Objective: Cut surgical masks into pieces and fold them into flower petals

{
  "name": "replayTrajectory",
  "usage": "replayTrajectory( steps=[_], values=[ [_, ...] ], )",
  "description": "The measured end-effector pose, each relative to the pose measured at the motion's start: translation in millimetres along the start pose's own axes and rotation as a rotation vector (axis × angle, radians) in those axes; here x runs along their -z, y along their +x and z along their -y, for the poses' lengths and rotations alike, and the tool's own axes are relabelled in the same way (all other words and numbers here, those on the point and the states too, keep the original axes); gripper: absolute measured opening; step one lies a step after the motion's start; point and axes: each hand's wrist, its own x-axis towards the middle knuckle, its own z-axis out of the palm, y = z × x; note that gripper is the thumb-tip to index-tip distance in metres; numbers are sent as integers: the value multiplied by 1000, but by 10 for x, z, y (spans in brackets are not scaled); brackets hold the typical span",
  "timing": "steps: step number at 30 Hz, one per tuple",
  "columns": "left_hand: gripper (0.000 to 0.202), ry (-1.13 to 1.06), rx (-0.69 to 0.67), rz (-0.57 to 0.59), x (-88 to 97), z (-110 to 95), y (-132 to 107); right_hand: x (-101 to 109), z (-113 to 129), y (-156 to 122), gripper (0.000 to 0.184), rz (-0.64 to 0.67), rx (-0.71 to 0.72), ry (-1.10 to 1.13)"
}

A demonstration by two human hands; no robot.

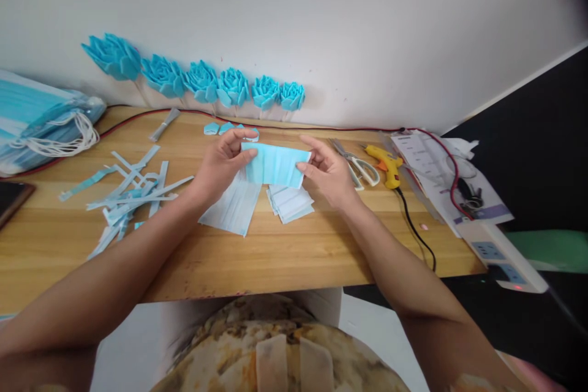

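At the far left of the pale wooden surface point(275, 257) lies a clear plastic bag of light-blue face masks point(32, 113) with white ear loops spilling out. Below it a dark flat device point(11, 199) pokes in from the edge. Next comes a loose pile of cut light-blue strips point(128, 193). Against the white wall behind, a row of six blue fabric roses point(202, 81) leans in a line, with a few small blue petal-shaped cuttings point(227, 128) on the surface just in front.

The left hand point(220, 165) pinches the left end of a light-blue rectangular sheet of mask fabric point(275, 164). The right hand point(328, 174) pinches its right end, so the sheet is held stretched between them just above the middle of the surface. Beneath it lie a flat pale-blue mask panel point(232, 208) and, just beside that, a small stack of cut pale-blue squares point(290, 202).

Right of the hands rest white-handled scissors point(362, 168), then a yellow glue gun point(388, 165) with a black cord, printed papers point(432, 162), a bunch of keys point(471, 196), and a white power strip point(500, 254) at the corner.
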Motion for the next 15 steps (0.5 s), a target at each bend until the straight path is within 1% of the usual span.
replayTrajectory(
  steps=[2,5,7,9,10,13,15],
  values=[
    [23,28,-17,-21,13,18,7,2,3,2,67,3,-24,-1],
    [20,44,-30,-41,24,25,10,-1,21,-2,65,14,-57,-11],
    [19,55,-29,-50,22,9,7,-6,38,-11,55,15,-64,-34],
    [16,62,-29,-66,13,-20,4,-11,57,-20,37,13,-64,-78],
    [15,63,-31,-76,9,-35,2,-12,65,-24,31,10,-63,-104],
    [12,60,-31,-98,-1,-64,-2,-13,71,-26,35,-6,-57,-151],
    [13,17,18,-81,-1,-69,-6,-13,57,-22,35,-16,-50,-134]
  ],
)
